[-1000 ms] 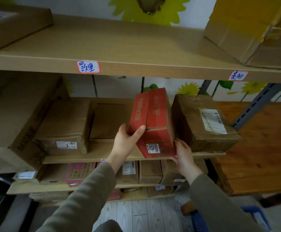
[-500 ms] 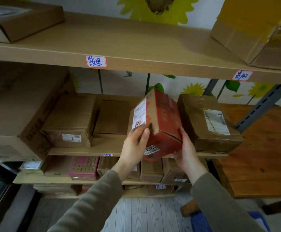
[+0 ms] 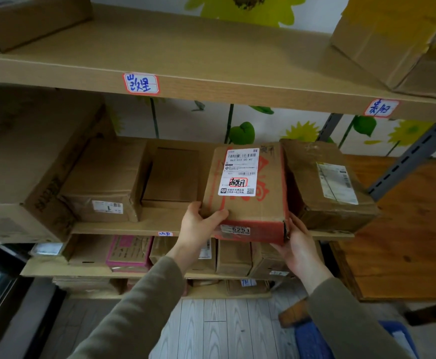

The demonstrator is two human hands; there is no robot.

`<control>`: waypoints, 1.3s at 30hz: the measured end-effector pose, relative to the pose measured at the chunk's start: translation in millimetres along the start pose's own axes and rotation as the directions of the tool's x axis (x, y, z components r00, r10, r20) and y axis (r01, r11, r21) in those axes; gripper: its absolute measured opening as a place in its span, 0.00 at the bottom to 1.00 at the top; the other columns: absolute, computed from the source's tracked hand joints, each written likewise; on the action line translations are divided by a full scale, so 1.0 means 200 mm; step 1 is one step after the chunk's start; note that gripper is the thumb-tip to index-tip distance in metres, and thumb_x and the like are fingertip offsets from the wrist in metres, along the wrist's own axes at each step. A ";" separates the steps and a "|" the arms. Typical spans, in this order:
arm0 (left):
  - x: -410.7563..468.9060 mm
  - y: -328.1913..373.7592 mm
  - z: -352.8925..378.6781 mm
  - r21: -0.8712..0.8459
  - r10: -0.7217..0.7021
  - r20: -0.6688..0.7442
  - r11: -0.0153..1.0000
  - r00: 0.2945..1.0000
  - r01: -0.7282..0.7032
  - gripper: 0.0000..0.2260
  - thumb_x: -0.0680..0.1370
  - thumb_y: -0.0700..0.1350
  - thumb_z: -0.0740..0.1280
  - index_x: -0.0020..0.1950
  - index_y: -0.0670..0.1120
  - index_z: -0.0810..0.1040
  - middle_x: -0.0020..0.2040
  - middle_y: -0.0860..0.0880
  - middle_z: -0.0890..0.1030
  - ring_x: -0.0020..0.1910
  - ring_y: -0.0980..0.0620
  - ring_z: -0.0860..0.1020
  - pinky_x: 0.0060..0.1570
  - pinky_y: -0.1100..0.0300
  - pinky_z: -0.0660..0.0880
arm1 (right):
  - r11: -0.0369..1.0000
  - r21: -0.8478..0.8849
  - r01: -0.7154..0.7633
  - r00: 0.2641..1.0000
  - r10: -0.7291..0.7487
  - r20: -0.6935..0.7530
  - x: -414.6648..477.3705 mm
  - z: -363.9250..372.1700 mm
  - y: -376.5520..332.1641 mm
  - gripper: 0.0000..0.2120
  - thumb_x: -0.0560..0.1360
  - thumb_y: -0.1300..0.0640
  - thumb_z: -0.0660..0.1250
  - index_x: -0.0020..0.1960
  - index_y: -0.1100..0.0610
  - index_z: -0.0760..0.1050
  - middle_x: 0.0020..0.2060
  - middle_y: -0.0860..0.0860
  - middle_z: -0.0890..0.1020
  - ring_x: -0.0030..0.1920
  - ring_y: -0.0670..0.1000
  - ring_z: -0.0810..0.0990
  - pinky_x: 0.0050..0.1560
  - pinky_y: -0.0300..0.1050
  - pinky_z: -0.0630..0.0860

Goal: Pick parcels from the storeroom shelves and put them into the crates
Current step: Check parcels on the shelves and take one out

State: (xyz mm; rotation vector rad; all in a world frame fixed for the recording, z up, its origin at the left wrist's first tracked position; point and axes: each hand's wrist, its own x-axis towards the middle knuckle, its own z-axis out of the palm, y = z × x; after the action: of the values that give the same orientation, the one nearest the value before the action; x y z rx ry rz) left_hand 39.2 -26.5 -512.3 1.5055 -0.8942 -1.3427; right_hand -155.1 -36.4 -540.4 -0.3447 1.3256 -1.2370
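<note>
Both hands hold red parcel (image 3: pixel 248 193) at middle shelf (image 3: pixel 133 228) edge, label up: left hand (image 3: pixel 198 226) grips left corner, right hand (image 3: pixel 298 244) cups lower right corner; brown box (image 3: pixel 325 185) just beside.

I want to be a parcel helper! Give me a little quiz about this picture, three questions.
1. True or false: the left hand and the right hand both hold the red parcel.
2. The number sticker on the parcel's front edge reads: A) 6251 B) 1047 C) 3380
3. Fill in: the brown parcel wrapped in tape sits on the red parcel's ____ side.
Key: 1 true; 2 A; 3 right.
</note>
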 end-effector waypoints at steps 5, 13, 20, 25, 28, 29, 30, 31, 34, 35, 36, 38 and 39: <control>-0.02 -0.01 -0.01 -0.003 0.022 -0.047 1.000 0.999 -0.022 0.23 0.72 0.43 0.72 0.63 0.43 0.67 0.56 0.47 0.78 0.53 0.49 0.79 0.43 0.64 0.77 | 1.000 -0.005 -0.004 1.000 0.004 0.023 0.00 0.02 0.01 0.11 0.80 0.58 0.57 0.60 0.48 0.72 0.49 0.53 0.81 0.50 0.55 0.81 0.50 0.56 0.78; -0.04 0.02 -0.05 0.029 0.070 -0.030 0.997 0.997 -0.069 0.28 0.70 0.43 0.74 0.66 0.44 0.66 0.53 0.51 0.77 0.50 0.54 0.78 0.44 0.64 0.76 | 0.999 -0.022 0.026 0.999 -0.025 0.032 -0.04 0.05 0.00 0.12 0.81 0.61 0.55 0.49 0.48 0.74 0.46 0.54 0.81 0.46 0.52 0.81 0.50 0.51 0.78; -0.10 0.07 -0.15 -0.130 0.052 -0.060 0.990 0.997 -0.059 0.23 0.73 0.56 0.67 0.62 0.47 0.65 0.51 0.49 0.76 0.44 0.53 0.79 0.36 0.61 0.76 | 0.947 -0.241 0.213 0.975 -0.189 0.117 -0.24 0.02 0.02 0.11 0.79 0.62 0.58 0.49 0.49 0.76 0.47 0.49 0.82 0.49 0.50 0.81 0.51 0.51 0.78; -0.12 0.06 -0.19 -0.065 0.075 0.072 0.995 0.995 -0.071 0.31 0.73 0.55 0.68 0.70 0.43 0.61 0.45 0.52 0.74 0.42 0.55 0.76 0.35 0.61 0.73 | 0.962 -0.116 0.246 0.969 -0.248 -0.005 -0.44 -0.02 0.13 0.12 0.79 0.65 0.56 0.52 0.56 0.77 0.47 0.53 0.83 0.48 0.51 0.82 0.46 0.46 0.78; -0.19 0.04 -0.20 0.032 0.048 0.192 0.998 0.980 -0.055 0.27 0.72 0.56 0.69 0.64 0.44 0.67 0.48 0.50 0.77 0.43 0.54 0.78 0.36 0.61 0.73 | 0.973 0.020 0.232 0.961 -0.226 -0.158 -0.59 -0.10 0.26 0.11 0.80 0.63 0.56 0.53 0.58 0.77 0.46 0.54 0.83 0.45 0.51 0.83 0.40 0.44 0.78; -0.20 0.02 -0.20 0.064 0.028 0.250 0.997 0.968 -0.045 0.26 0.71 0.57 0.70 0.62 0.43 0.69 0.50 0.49 0.79 0.44 0.52 0.79 0.36 0.60 0.74 | 0.971 0.066 0.230 0.953 -0.211 -0.217 -0.64 -0.12 0.31 0.11 0.80 0.63 0.56 0.51 0.58 0.77 0.45 0.55 0.83 0.45 0.52 0.82 0.41 0.45 0.78; -0.23 0.00 -0.18 0.089 -0.001 0.307 0.996 0.952 -0.028 0.25 0.71 0.56 0.70 0.60 0.42 0.71 0.51 0.47 0.80 0.45 0.51 0.80 0.36 0.60 0.75 | 0.967 0.109 0.231 0.943 -0.195 -0.269 -0.69 -0.15 0.36 0.10 0.80 0.63 0.56 0.49 0.58 0.77 0.46 0.56 0.82 0.46 0.54 0.82 0.44 0.48 0.79; -0.26 -0.03 -0.16 0.111 -0.025 0.362 0.994 0.932 -0.016 0.22 0.72 0.56 0.70 0.59 0.43 0.73 0.49 0.47 0.81 0.43 0.51 0.81 0.35 0.60 0.76 | 0.962 0.141 0.235 0.933 -0.183 -0.310 -0.74 -0.18 0.40 0.10 0.79 0.63 0.56 0.48 0.58 0.76 0.47 0.57 0.81 0.48 0.55 0.81 0.48 0.52 0.79; -0.38 -0.12 -0.05 0.195 -0.054 0.510 0.979 0.859 -0.054 0.18 0.73 0.55 0.68 0.57 0.44 0.74 0.45 0.50 0.82 0.39 0.53 0.81 0.32 0.62 0.78 | 0.949 0.193 0.251 0.892 -0.149 -0.428 -0.89 -0.35 0.54 0.09 0.79 0.62 0.57 0.49 0.57 0.77 0.52 0.59 0.81 0.55 0.58 0.79 0.60 0.57 0.75; -0.41 -0.16 0.00 0.229 -0.076 0.552 0.971 0.830 -0.063 0.22 0.72 0.56 0.69 0.59 0.43 0.75 0.47 0.48 0.83 0.41 0.52 0.82 0.36 0.60 0.80 | 0.946 0.203 0.253 0.876 -0.135 -0.463 -0.94 -0.42 0.58 0.09 0.80 0.61 0.57 0.50 0.58 0.77 0.54 0.60 0.80 0.56 0.58 0.79 0.61 0.58 0.74; -0.46 -0.20 0.05 0.260 -0.102 0.585 0.963 0.804 -0.067 0.26 0.71 0.57 0.70 0.61 0.42 0.75 0.50 0.47 0.83 0.44 0.50 0.83 0.42 0.56 0.80 | 0.945 0.204 0.257 0.860 -0.127 -0.494 -0.99 -0.49 0.63 0.10 0.80 0.59 0.57 0.51 0.59 0.77 0.55 0.61 0.80 0.57 0.58 0.78 0.63 0.59 0.72; -0.56 -0.28 0.17 0.308 -0.143 0.644 0.948 0.751 -0.084 0.29 0.69 0.59 0.71 0.63 0.42 0.74 0.54 0.44 0.82 0.48 0.47 0.82 0.50 0.50 0.79 | 0.940 0.214 0.265 0.831 -0.110 -0.545 -1.08 -0.64 0.70 0.15 0.80 0.54 0.56 0.55 0.60 0.78 0.55 0.60 0.81 0.58 0.58 0.79 0.64 0.60 0.71; -0.62 -0.32 0.23 0.322 -0.158 0.671 0.942 0.725 -0.093 0.31 0.69 0.59 0.71 0.64 0.42 0.73 0.56 0.44 0.81 0.50 0.46 0.82 0.52 0.49 0.78 | 0.935 0.232 0.270 0.818 -0.095 -0.568 -1.12 -0.71 0.74 0.17 0.80 0.51 0.56 0.56 0.59 0.78 0.54 0.58 0.83 0.57 0.57 0.80 0.65 0.58 0.71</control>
State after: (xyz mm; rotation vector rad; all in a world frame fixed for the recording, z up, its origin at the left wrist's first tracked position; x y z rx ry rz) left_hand -28.7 102.6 -531.1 1.2466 -1.6477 -1.9054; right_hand -155.5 265.8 -580.6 0.1261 1.5756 -1.7694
